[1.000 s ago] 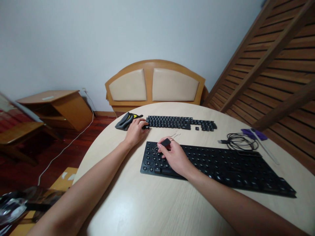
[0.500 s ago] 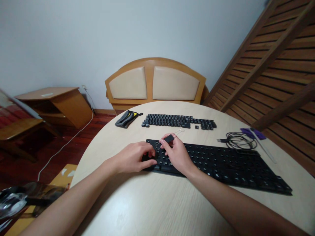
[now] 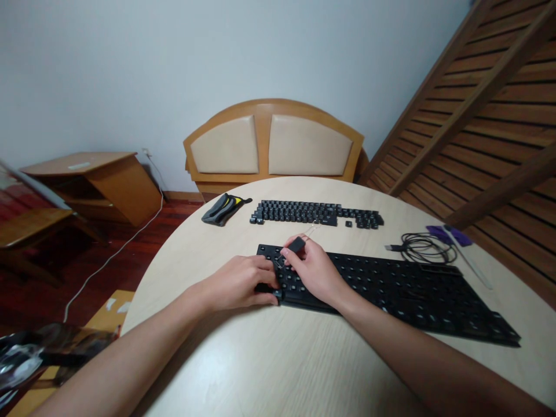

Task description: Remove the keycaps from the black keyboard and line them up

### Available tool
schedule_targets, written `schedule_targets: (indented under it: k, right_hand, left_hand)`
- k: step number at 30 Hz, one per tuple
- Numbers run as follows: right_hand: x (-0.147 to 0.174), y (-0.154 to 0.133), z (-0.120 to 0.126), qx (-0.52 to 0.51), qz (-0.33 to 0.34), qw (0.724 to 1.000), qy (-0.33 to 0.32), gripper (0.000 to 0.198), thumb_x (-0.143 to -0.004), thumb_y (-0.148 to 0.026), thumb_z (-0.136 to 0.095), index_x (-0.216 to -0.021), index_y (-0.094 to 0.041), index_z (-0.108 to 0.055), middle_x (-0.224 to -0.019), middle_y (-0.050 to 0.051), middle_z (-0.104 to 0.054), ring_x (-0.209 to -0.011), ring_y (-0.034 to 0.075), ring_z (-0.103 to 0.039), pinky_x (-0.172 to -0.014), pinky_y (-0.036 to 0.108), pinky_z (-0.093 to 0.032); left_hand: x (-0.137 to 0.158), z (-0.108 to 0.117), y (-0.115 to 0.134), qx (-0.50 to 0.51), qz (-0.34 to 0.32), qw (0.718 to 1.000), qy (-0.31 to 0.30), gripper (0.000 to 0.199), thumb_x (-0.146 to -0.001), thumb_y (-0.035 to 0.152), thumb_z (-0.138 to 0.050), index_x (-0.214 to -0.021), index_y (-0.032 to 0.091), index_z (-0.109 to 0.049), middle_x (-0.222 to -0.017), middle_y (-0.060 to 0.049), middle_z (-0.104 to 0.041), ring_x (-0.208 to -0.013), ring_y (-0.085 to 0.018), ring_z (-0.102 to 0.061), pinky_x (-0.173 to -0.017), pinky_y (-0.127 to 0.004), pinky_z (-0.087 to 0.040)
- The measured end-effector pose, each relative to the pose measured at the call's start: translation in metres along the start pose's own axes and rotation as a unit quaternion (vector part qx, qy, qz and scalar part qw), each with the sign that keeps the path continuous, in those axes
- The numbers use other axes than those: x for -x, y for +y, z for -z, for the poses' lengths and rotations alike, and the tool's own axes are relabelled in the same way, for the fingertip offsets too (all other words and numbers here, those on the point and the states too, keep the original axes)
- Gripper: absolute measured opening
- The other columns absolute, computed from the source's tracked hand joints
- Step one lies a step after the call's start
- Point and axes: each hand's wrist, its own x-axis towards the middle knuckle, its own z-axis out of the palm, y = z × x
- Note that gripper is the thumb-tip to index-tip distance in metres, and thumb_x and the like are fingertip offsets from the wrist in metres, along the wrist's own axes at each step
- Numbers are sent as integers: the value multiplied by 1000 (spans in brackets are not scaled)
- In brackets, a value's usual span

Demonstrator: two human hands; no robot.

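Fingers of the left hand (image 3: 241, 279) were curled over the left end of the keyboard (image 3: 391, 286); whether clamped on anything, could not tell. Those of the right hand (image 3: 315, 267) were clamped on the wire tool (image 3: 296, 244), above the keyboard. Risk judged: uneven left-hand pressure could shift the keyboard, making the wire slip. Loose keycaps (image 3: 295, 211) lay on the counter (image 3: 234, 359) beyond the keyboard. Far left of the keyboard stood a wooden cabinet (image 3: 128, 194), its contents too dark to tell.
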Motion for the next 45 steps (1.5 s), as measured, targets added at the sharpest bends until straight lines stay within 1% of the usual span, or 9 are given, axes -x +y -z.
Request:
schedule_targets:
  k: [5, 14, 20, 23, 29, 32, 36, 40, 45]
  right_hand:
    - [2, -7, 5, 55, 12, 996, -74, 8, -86, -24, -60, -92, -20, -59, -78, 0, -62, -69, 15, -59, -65, 27, -48]
    - [9, -6, 3, 42, 46, 993, -102, 11, -85, -23, -63, -95, -19, -62, -81, -1, -62, -66, 12, -56, -61, 24, -46]
    - [11, -13, 5, 87, 77, 982, -149, 10, -88, -21, -62, -95, -20, -68, -88, 0, -68, -66, 12, -58, -62, 24, -45]
    - [12, -17, 5, 100, 108, 974, -173, 13, -90, -20, -60, -97, -21, -71, -91, 0, -71, -72, 13, -61, -67, 25, -45]
    - [13, -16, 4, 136, 138, 966, -170, 16, -90, -23, -63, -102, -23, -73, -94, 2, -73, -78, 16, -65, -73, 28, -47]
    - [14, -16, 3, 141, 141, 965, -173, 17, -89, -23, -64, -104, -24, -73, -91, 1, -73, -78, 17, -66, -72, 28, -47]
    - [15, -16, 4, 127, 126, 971, -157, 13, -88, -23, -64, -96, -22, -73, -87, 1, -72, -71, 15, -64, -67, 26, -47]
    - [14, -14, 4, 86, 98, 981, -146, 8, -85, -22, -64, -89, -20, -71, -86, 0, -70, -65, 13, -61, -62, 25, -47]
    - [13, -14, 4, 70, 74, 985, -142, 8, -83, -23, -66, -87, -20, -72, -83, 0, -70, -65, 13, -61, -61, 26, -47]
  left_hand:
    - [-1, 4, -2, -16, 31, 999, -4, 19, -89, 38, -67, -93, 20, -70, -93, -5, -68, -86, -20, -64, -74, -29, -48]
    - [2, 4, -5, -28, 64, 998, 1, 27, -85, 45, -69, -82, 18, -66, -83, -4, -66, -77, -19, -61, -66, -28, -44]
    - [0, 3, -6, -21, 70, 997, 7, 33, -83, 51, -70, -83, 19, -61, -84, -4, -65, -82, -21, -58, -70, -30, -44]
    - [-1, 2, -6, -16, 73, 997, 16, 35, -83, 52, -69, -84, 19, -59, -83, -4, -63, -82, -22, -56, -72, -31, -43]
    - [-3, -4, -10, 35, 61, 996, 48, 37, -77, 51, -75, -87, 19, -58, -88, -4, -60, -87, -24, -54, -80, -36, -44]
    - [-4, -8, -12, 81, 51, 994, 56, 33, -76, 42, -78, -96, 20, -63, -104, -6, -59, -103, -26, -51, -90, -38, -43]
    - [-4, -12, -15, 128, 43, 989, 65, 35, -74, 34, -82, -103, 23, -66, -121, -6, -56, -119, -27, -44, -105, -42, -35]
    - [-4, -14, -17, 154, 52, 984, 78, 36, -71, 33, -84, -100, 21, -66, -123, -7, -56, -120, -26, -44, -105, -43, -35]
    - [-3, -12, -16, 161, 56, 983, 63, 26, -73, 33, -83, -92, 21, -69, -126, -7, -56, -122, -26, -43, -107, -43, -33]
